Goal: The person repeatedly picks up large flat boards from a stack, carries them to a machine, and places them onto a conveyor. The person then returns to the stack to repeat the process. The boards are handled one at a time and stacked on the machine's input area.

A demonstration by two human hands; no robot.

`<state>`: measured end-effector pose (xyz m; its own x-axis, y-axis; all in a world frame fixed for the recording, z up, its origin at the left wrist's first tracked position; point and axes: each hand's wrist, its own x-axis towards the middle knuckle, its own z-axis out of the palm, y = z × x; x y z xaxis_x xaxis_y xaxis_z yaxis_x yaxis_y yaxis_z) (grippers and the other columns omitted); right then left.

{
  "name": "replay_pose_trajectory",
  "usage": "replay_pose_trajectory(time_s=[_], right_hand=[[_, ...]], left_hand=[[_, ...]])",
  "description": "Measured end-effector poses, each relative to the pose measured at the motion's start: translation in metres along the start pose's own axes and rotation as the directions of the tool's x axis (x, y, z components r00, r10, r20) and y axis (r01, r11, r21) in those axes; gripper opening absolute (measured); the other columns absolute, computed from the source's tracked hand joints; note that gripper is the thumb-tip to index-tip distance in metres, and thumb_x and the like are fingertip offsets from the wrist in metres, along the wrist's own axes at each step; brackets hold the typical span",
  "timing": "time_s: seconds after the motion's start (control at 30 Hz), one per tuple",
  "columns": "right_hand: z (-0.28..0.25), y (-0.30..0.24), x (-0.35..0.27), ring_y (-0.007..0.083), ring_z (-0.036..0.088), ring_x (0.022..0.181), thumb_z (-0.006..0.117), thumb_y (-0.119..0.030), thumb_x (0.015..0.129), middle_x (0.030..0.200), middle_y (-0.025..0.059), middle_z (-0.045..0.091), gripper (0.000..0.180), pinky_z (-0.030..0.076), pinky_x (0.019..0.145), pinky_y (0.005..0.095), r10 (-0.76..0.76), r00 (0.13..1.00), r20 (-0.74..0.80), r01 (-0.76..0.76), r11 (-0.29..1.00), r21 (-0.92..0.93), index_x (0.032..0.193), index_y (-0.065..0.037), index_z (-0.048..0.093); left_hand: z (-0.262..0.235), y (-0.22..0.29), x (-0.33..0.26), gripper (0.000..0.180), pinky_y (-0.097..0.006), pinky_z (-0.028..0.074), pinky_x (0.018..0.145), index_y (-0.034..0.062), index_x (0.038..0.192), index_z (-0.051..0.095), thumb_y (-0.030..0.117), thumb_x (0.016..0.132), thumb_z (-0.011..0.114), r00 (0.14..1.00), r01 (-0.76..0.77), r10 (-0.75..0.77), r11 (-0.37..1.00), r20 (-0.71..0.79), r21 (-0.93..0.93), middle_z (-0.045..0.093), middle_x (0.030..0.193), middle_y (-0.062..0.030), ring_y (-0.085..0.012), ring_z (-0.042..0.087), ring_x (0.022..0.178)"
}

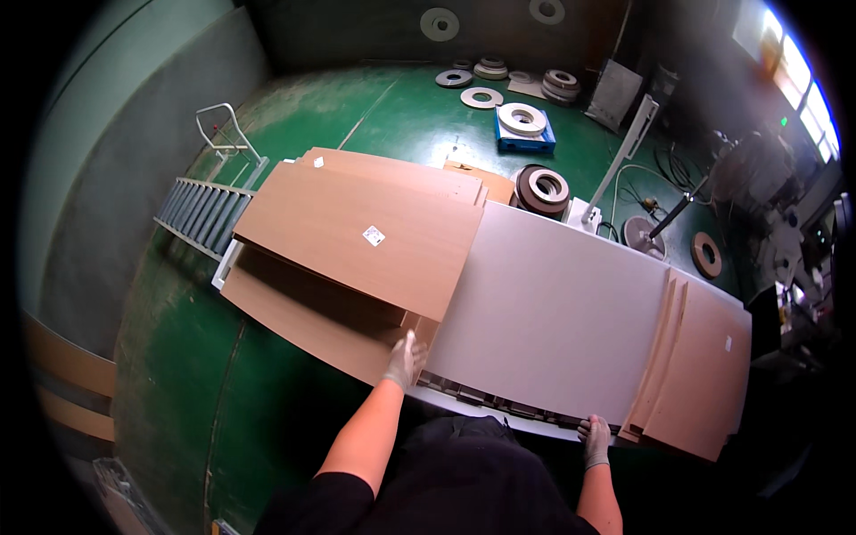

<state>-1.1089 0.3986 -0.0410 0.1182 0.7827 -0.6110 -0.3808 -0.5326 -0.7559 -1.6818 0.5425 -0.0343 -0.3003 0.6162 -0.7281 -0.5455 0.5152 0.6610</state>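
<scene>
My left hand (407,361), in a pale glove, is open with fingers apart at the near right corner of a stack of light brown wood-look panels. The upper panel (357,227) bears a small white label and sits raised over a lower panel (303,325), with a dark gap between them. My right hand (596,439), also gloved, rests at the front edge of the long table, its fingers loosely bent and apart. A large pale grey board or tabletop surface (553,303) lies between the hands. Right of it is a second stack of brown panels (700,370).
Beyond the table, rolls of edge banding (542,187) and a blue box (524,143) stand on the green floor. A metal ladder (205,214) is at the left. A pedestal fan base (644,236) and cables are at the right. Panels (71,392) lean at far left.
</scene>
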Motion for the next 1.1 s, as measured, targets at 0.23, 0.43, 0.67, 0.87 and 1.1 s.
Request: replay_pose_trajectory(time_s=[0.23, 0.43, 0.67, 0.87, 1.1], right_hand=[[0.029, 0.044, -0.067, 0.0178, 0.056, 0.061, 0.06, -0.03, 0.1, 0.074, 0.0019, 0.057, 0.021, 0.047, 0.055, 0.0337, 0.113, 0.928, -0.356, -0.171, 0.976, -0.137, 0.086, -0.017, 0.056], [0.094, 0.112, -0.143, 0.0241, 0.072, 0.08, 0.061, -0.024, 0.105, 0.093, 0.0123, 0.075, 0.027, 0.059, 0.074, 0.0367, 0.099, 0.95, -0.297, -0.258, 0.784, -0.564, 0.114, 0.0, 0.071], [0.146, 0.083, -0.114, 0.0205, 0.072, 0.088, 0.062, -0.031, 0.107, 0.104, 0.0115, 0.075, 0.036, 0.058, 0.078, 0.0336, 0.251, 0.94, -0.231, -0.319, 0.887, -0.334, 0.126, -0.001, 0.065], [0.243, 0.017, -0.057, 0.0197, 0.072, 0.098, 0.062, -0.036, 0.108, 0.115, 0.013, 0.073, 0.043, 0.058, 0.085, 0.0317, 0.112, 0.99, 0.084, -0.079, 0.943, -0.322, 0.132, 0.0, 0.061], [0.405, 0.013, -0.007, 0.0235, 0.061, 0.126, 0.066, -0.038, 0.106, 0.141, 0.017, 0.059, 0.066, 0.053, 0.104, 0.0385, 0.257, 0.86, 0.441, -0.153, 0.954, -0.258, 0.152, 0.002, 0.041]], left_hand=[[0.034, 0.089, 0.058, 0.037, -0.044, 0.057, 0.08, 0.0232, 0.117, 0.068, 0.056, 0.101, 0.066, 0.99, 0.123, -0.135, 0.96, -0.032, -0.251, 0.076, 0.099, 0.0026, -0.0204, 0.07, 0.091], [0.046, 0.096, 0.074, 0.048, -0.052, 0.057, 0.102, 0.0145, 0.137, 0.063, 0.048, 0.102, 0.067, 0.987, 0.138, -0.065, 0.797, 0.144, -0.588, 0.07, 0.129, -0.0069, -0.0288, 0.068, 0.117], [0.032, 0.09, 0.062, 0.055, -0.051, 0.052, 0.11, 0.0076, 0.145, 0.058, 0.045, 0.105, 0.065, 0.982, 0.041, 0.062, 0.852, 0.178, -0.521, 0.066, 0.139, -0.009, -0.0292, 0.062, 0.129], [-0.04, 0.086, -0.002, 0.055, -0.051, 0.046, 0.116, 0.0039, 0.151, 0.049, 0.04, 0.11, 0.056, 0.974, 0.057, 0.042, 0.907, 0.224, -0.418, 0.059, 0.148, -0.012, -0.0303, 0.057, 0.135], [-0.095, 0.058, -0.07, 0.059, -0.055, 0.042, 0.12, 0.0057, 0.155, 0.044, 0.046, 0.112, 0.045, 0.948, 0.21, -0.086, 0.891, 0.306, -0.402, 0.053, 0.154, -0.0168, -0.0369, 0.051, 0.142]])
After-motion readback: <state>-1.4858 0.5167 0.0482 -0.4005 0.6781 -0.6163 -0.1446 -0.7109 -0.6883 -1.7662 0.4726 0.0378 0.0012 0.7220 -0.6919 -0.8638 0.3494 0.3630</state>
